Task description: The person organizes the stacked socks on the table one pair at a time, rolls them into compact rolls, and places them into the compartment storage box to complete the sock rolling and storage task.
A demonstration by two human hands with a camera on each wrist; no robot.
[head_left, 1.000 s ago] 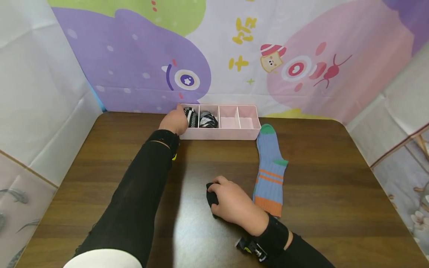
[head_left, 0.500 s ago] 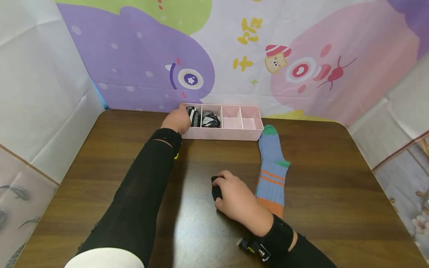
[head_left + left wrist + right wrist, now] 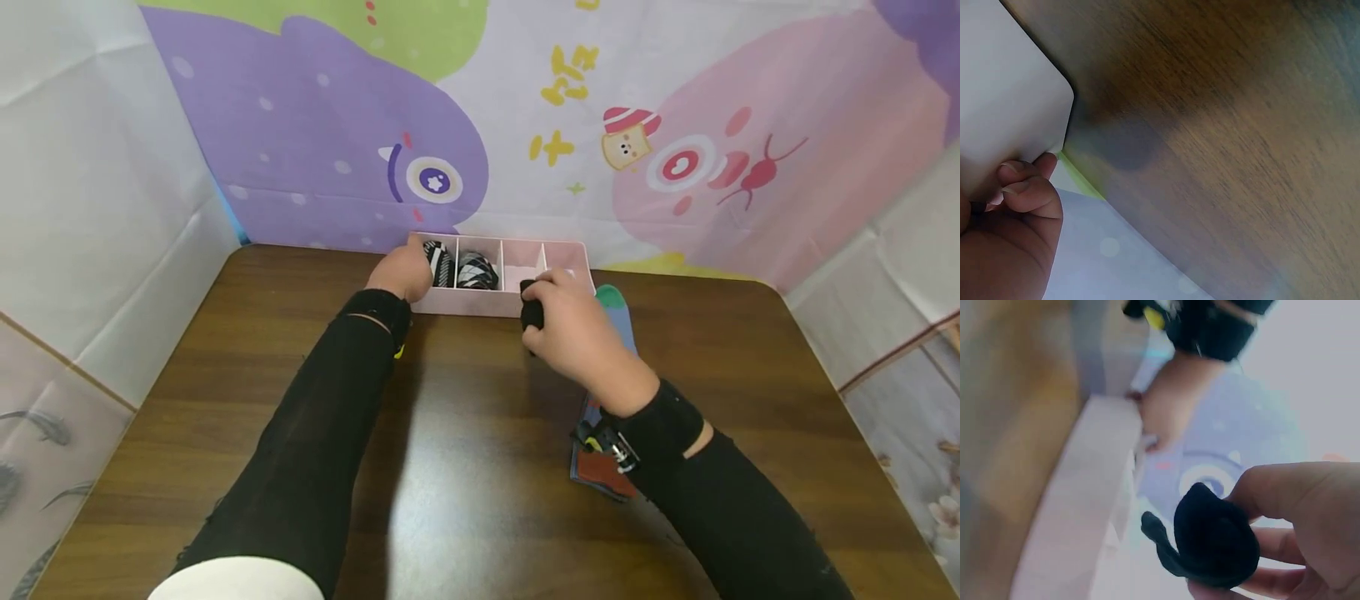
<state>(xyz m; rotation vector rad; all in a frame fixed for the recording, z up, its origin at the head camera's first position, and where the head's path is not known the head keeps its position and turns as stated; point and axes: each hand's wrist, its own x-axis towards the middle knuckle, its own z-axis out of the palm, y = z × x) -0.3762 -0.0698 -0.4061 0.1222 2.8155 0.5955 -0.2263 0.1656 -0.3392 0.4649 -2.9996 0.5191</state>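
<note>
Your right fingers (image 3: 1275,487) pinch a black sock roll (image 3: 1219,540), its flap (image 3: 1155,530) visible only from that wrist; left fingers (image 3: 1032,195) grip the organizer (image 3: 476,304) holding two patterned rolls (image 3: 477,272).

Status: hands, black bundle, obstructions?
Left hand gripping left end of pink rectangular divided box. Right hand holding rolled black cloth bundle near box's front, not yet inside. Long blue-orange knit socks partly beneath right wrist; no obstruction visible.
</note>
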